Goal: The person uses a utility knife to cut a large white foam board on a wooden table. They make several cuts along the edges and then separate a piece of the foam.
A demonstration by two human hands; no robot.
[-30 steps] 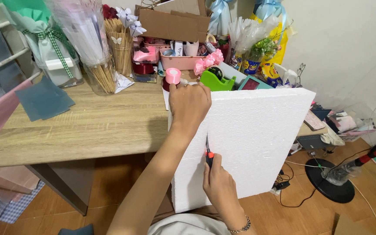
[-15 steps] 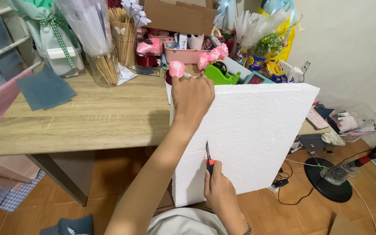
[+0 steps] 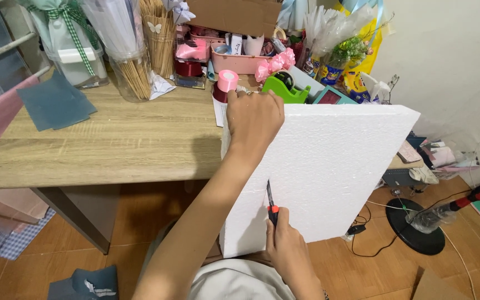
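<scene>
1. A light wooden table top with visible grain (image 3: pixel 112 139) fills the left and middle of the view; below it lies an orange-brown tiled floor (image 3: pixel 140 222), and a plain white wall (image 3: pixel 451 61) rises at 2 o'clock.
2. A large white rectangular foam board with a grainy, pebbled surface (image 3: pixel 334 172) leans from the table edge down toward the person's lap, filling the centre and the 3 o'clock side.
3. The left hand (image 3: pixel 254 119) presses on the board's top left corner, at about 12 o'clock from the board's middle; its fingers curl together over the top edge.
4. The right hand (image 3: pixel 287 250), at 6 o'clock, is wrapped tightly around a slim utility knife with a red slider and dark blade (image 3: pixel 271 200); the blade points toward 12 o'clock and sits in the foam near the board's left edge.
5. Just behind the left hand stands a pink ribbon roll (image 3: pixel 228 82), with a bright green plastic tape dispenser (image 3: pixel 284 89) beside it at 1 o'clock.
6. At 11 o'clock a clear round jar of thin wooden sticks (image 3: pixel 134 72) stands near a flat grey-blue felt sheet (image 3: pixel 56 103), which lies at 10 o'clock.
7. A brown cardboard box (image 3: pixel 234 15) sits at 12 o'clock above a pink tray of small items (image 3: pixel 240 60).
8. On the floor at 4 o'clock rests a round black stand base (image 3: pixel 415 225) with loose cables around it.
</scene>
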